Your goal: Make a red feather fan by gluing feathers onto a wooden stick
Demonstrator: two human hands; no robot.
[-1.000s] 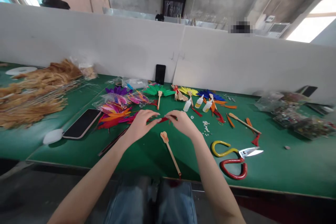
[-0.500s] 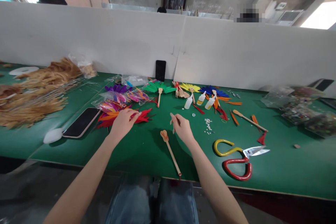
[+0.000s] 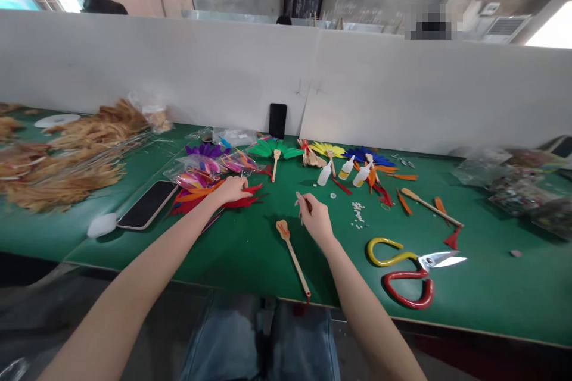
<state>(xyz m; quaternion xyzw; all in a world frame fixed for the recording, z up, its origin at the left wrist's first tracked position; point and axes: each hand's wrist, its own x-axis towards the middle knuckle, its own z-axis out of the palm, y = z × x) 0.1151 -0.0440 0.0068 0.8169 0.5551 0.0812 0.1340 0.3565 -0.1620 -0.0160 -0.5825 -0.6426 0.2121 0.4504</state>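
Observation:
My left hand (image 3: 233, 189) is over the red and orange feathers (image 3: 245, 198), its fingers bent down among them; whether it pinches one cannot be made out. My right hand (image 3: 314, 214) hovers above the green table, fingers curled together, with something small and pale at the fingertips that is too small to name. Between my forearms lies a wooden stick with a rounded head (image 3: 294, 259), a red cord at its lower end. Small white beads (image 3: 357, 213) are scattered to the right of my right hand.
Large scissors (image 3: 417, 265) with yellow and red handles lie open at the right. Three glue bottles (image 3: 347, 168) stand behind. A phone (image 3: 148, 205) and tan fibre bundles (image 3: 102, 137) are at the left. A white partition (image 3: 179, 65) crosses the back.
My left hand has moved right across the feathers, its fingers now lower among them. The right hand has stayed nearly in place. The whole view has shifted slightly.

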